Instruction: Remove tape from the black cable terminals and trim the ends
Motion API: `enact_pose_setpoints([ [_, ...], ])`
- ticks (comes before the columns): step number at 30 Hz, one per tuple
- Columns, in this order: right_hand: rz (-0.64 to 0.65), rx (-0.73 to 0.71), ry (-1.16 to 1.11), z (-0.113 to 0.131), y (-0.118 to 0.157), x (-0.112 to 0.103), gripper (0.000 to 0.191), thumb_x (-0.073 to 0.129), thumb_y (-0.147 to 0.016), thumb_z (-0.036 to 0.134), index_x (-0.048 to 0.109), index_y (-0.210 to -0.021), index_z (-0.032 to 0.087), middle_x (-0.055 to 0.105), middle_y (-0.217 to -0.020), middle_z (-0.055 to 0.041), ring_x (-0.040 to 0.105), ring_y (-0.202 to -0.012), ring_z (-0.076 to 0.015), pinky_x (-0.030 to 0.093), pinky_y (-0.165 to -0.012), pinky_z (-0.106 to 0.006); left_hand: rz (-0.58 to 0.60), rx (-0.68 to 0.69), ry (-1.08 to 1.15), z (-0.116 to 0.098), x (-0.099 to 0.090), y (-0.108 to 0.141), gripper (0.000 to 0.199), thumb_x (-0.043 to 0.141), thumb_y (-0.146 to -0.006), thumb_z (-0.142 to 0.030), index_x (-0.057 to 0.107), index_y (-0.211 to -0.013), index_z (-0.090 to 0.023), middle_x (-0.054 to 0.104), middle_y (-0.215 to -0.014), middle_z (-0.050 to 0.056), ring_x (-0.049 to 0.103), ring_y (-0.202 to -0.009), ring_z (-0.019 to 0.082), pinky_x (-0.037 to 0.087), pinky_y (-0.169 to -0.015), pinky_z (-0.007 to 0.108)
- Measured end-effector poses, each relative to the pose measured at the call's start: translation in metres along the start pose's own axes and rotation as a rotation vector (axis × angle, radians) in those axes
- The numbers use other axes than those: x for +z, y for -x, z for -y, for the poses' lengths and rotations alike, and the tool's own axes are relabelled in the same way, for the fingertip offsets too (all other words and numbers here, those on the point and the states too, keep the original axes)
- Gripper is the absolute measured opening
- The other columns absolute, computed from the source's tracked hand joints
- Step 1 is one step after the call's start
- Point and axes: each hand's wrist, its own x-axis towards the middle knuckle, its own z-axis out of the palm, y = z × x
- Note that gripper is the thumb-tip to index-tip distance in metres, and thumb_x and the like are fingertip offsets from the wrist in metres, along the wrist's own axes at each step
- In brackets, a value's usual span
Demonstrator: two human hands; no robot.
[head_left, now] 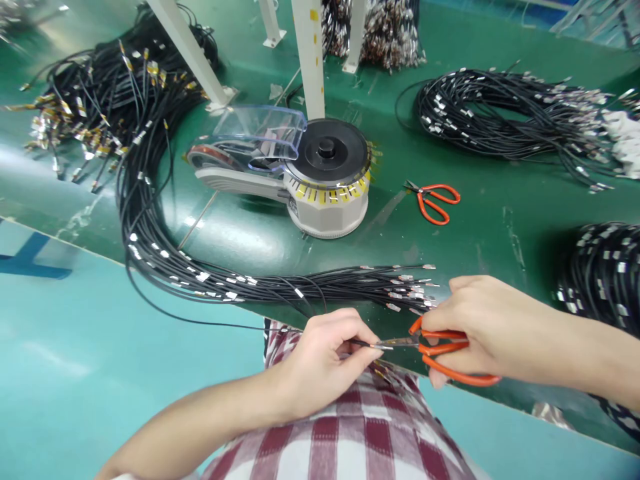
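Note:
Near the table's front edge, my left hand [335,360] pinches the end of a thin black cable [361,343] between thumb and fingers. My right hand [470,330] grips orange-handled scissors [445,350], fingers closed around the loops. Their blades point left and meet the cable end at my left fingertips; whether they cut into it cannot be made out. Just behind both hands lies a long bundle of black cables [270,288] with white labels, its stripped ends toward the right hand. The held cable's tail runs left, hanging past the table edge.
A round tape dispenser [327,207] with yellow tape pieces stands mid-table. A second pair of orange scissors [434,200] lies right of it. Coiled black cables [465,117] rest at the back right, another stack [607,273] at far right. White posts [311,60] rise behind the dispenser.

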Motion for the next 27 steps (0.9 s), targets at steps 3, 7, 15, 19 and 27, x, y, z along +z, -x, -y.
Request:
enact_pose_setpoints([
  [3,-0.054,-0.009,0.02,0.002,0.0,-0.001,0.026,0.062,-0.071,0.017,0.043,-0.054,0.021,0.045,-0.043,0.0067,0.029,-0.048,-0.0136,0.019,-0.057,-0.027,0.003,-0.008,0.0,-0.001,0.001,-0.001,0.006,0.066,-0.083,-0.009,0.071,-0.079,-0.011,0.063,-0.072,0.004,0.056,-0.06,0.008,0.041,-0.049,0.014],
  [7,-0.097,-0.032,0.092,0.001,0.002,0.005,0.027,0.063,-0.073,0.019,0.043,-0.054,0.021,0.044,-0.043,0.0065,0.022,-0.048,-0.0139,0.017,-0.058,-0.029,0.001,-0.013,0.009,-0.001,0.001,-0.001,0.007,0.066,-0.082,-0.009,0.071,-0.078,-0.011,0.062,-0.071,0.004,0.057,-0.06,0.009,0.041,-0.049,0.015],
  [15,-0.134,-0.16,0.186,-0.011,0.005,0.021,0.027,0.067,-0.079,0.023,0.048,-0.059,0.021,0.046,-0.049,0.0075,0.014,-0.05,-0.014,0.015,-0.058,-0.029,-0.031,0.094,-0.003,0.002,0.002,0.002,0.007,0.066,-0.084,-0.009,0.072,-0.08,-0.01,0.062,-0.07,0.004,0.055,-0.059,0.009,0.039,-0.049,0.017],
  [19,-0.034,-0.071,0.073,-0.008,0.0,0.017,0.03,0.067,-0.077,0.022,0.045,-0.058,0.02,0.044,-0.047,0.0076,0.025,-0.049,-0.0128,0.016,-0.055,-0.028,-0.029,0.124,0.001,0.005,0.002,0.005,0.005,0.067,-0.085,-0.01,0.072,-0.082,-0.01,0.064,-0.071,0.005,0.057,-0.061,0.01,0.042,-0.052,0.018],
  [27,0.054,0.0,-0.105,0.0,-0.003,0.005,0.026,0.057,-0.073,0.01,0.042,-0.054,0.02,0.053,-0.045,0.0075,0.036,-0.049,-0.0121,0.023,-0.054,-0.026,-0.022,0.107,0.009,0.001,0.0,0.003,0.006,0.067,-0.085,-0.011,0.072,-0.081,-0.012,0.064,-0.07,0.005,0.058,-0.06,0.011,0.043,-0.051,0.019],
])
